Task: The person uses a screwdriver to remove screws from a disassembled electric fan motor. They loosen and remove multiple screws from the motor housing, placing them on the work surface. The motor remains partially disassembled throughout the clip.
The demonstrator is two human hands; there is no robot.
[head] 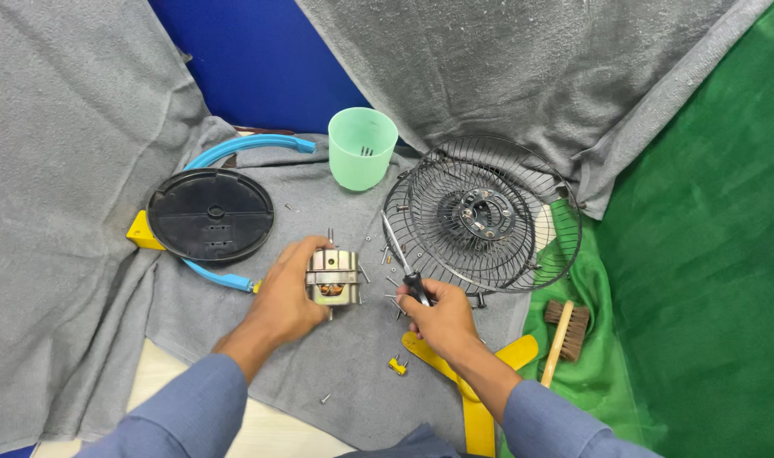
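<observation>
- left hand [287,297] clamps fan motor [333,278] on grey cloth [353,382], just left of wire fan guard [480,216]
- right hand [442,318] grips screwdriver [401,259], tip toward guard's lower-left rim
- green cup [362,147] beyond guard's left; black disc [210,215] far left; brush [565,332] below guard's right

Grey cloth [81,170] covered the bench under and left of the hands, rising in folds behind. A second grey sheet [523,76] hung beyond them, with a blue wall [251,59] showing between the two. Green cloth [709,254] spread to the right. Bare pale bench [162,373] showed at the near left. Light was even and soft.
</observation>
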